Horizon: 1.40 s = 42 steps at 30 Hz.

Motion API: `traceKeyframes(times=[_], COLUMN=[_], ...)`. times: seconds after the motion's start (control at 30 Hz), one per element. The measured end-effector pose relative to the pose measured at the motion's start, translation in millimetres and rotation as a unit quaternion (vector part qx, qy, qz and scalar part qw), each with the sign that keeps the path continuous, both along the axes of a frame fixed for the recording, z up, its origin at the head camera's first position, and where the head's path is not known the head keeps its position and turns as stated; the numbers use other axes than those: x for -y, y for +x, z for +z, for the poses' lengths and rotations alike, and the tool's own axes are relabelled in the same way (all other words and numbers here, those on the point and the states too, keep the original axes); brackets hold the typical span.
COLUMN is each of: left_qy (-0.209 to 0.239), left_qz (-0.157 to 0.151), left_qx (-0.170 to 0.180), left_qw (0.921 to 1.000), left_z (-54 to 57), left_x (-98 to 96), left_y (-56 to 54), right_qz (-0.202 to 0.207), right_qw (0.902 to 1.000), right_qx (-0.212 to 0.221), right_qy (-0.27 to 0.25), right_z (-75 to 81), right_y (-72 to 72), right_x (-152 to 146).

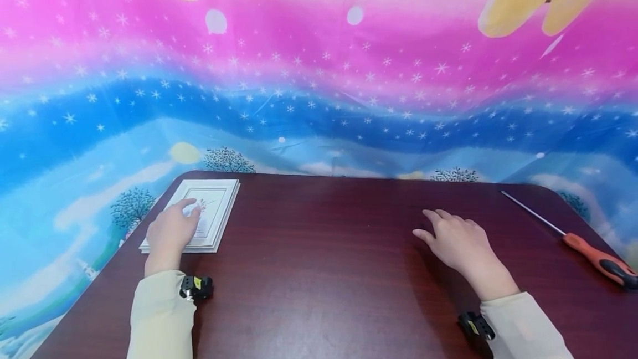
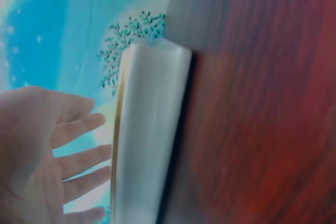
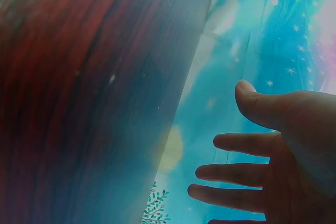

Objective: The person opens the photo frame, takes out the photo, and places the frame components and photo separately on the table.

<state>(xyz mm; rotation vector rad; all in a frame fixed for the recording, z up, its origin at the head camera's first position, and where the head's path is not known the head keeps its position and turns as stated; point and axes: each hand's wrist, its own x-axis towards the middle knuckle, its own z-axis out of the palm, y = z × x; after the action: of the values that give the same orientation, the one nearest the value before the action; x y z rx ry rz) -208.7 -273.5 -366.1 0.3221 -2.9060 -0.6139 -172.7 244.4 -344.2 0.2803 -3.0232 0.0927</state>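
Observation:
A white picture frame (image 1: 226, 220) lies flat at the left side of the dark red-brown table, a small floral print inside it. Over its left part is my left hand (image 1: 171, 229), fingers spread and relaxed. In the left wrist view the fingertips come close to the edge of the picture frame (image 2: 149, 129), and nothing is gripped. My right hand (image 1: 461, 240) hovers above the right half of the table, its fingers loosely extended. The right wrist view shows this hand (image 3: 278, 156) with separated fingers and nothing in it.
A screwdriver (image 1: 580, 245) with an orange and black handle lies at the table's right side, its shaft toward the far edge. Behind the wooden table (image 1: 319, 270) hangs a pink and blue snowflake-patterned cloth (image 1: 319, 71). Each wrist wears a small black camera.

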Motion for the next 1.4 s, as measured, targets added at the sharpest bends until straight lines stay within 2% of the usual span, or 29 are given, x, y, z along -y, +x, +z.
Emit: traceKeyframes(times=[0.1, 0.27, 0.5, 0.57, 0.87, 1.13, 1.4], left_qy=[0.015, 0.027, 0.064, 0.073, 0.083, 0.053, 0.045], left_qz=[0.032, 0.067, 0.107, 0.113, 0.132, 0.123, 0.112], left_qx=[0.0, 0.007, 0.067, 0.07, 0.052, 0.053, 0.051], left_qw=[0.9994, 0.9974, 0.99, 0.9884, 0.9865, 0.9896, 0.9914], left_z=[-2.2, -4.8, -6.4, -6.7, -6.6, -6.7, -2.1], left_x=[6.4, 13.9, 17.1, 17.2, 20.0, 17.1, 13.9], left_y=[1.1, 4.5, 10.6, 11.7, 14.3, 15.9, 16.2], right_qz=[0.0, 0.0, -0.001, -0.001, 0.001, 0.001, 0.001], right_qw=[1.0, 1.0, 1.0, 1.0, 1.0, 0.9999, 0.9999], right_qx=[0.001, 0.002, 0.004, 0.005, 0.006, 0.011, 0.011], right_qy=[0.0, 0.0, 0.001, 0.001, -0.005, -0.005, 0.0], right_z=[-0.2, -0.3, -0.6, -0.6, -2.1, -4.7, -3.3], right_y=[0.0, -0.5, -0.6, -0.4, -0.6, -0.1, -0.7], right_x=[0, 0, 0, 0, 1, 1, 0])
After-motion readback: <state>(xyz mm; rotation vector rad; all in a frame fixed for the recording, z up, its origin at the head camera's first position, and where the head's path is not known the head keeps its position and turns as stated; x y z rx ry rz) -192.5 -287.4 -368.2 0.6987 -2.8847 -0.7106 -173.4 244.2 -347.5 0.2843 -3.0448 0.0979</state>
